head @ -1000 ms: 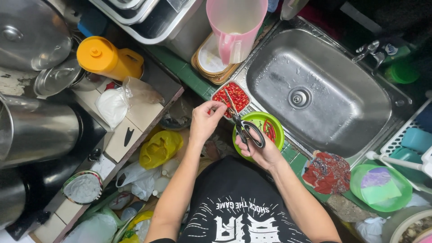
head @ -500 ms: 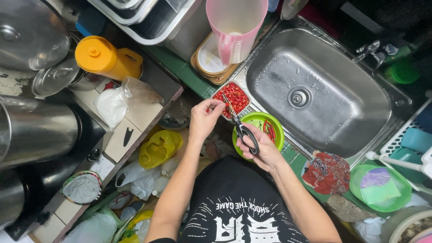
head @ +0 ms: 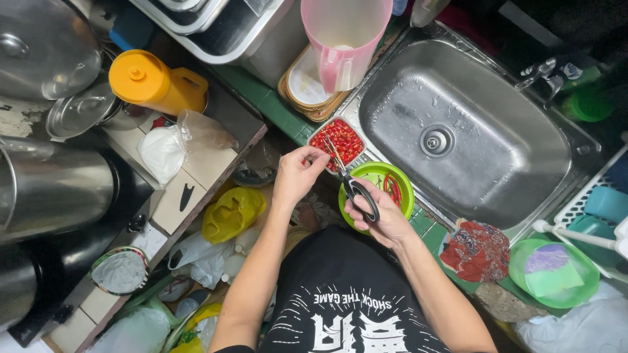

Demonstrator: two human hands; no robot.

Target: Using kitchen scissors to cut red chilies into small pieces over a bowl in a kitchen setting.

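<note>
The steel sink (head: pixel 471 131) fills the right half of the view, and against its near-left corner sit the small tray of chopped red chili (head: pixel 337 140) and the green bowl (head: pixel 376 189) holding a few whole chilies. Since a second ago the left hand (head: pixel 297 175) has lifted slightly toward the tray, fingertips pinched on something too small to identify (probably a chili), so the cutting is now happening right over the tray. The right hand (head: pixel 376 212) grips the black-handled scissors (head: pixel 350 183), fingers through the loops, blades pointing at the left fingertips. Close behind stand a pink jug (head: pixel 343 39) and stacked plates (head: pixel 307 88); the yellow jug (head: pixel 154 82) is well apart. Nothing blocks the hands
</note>
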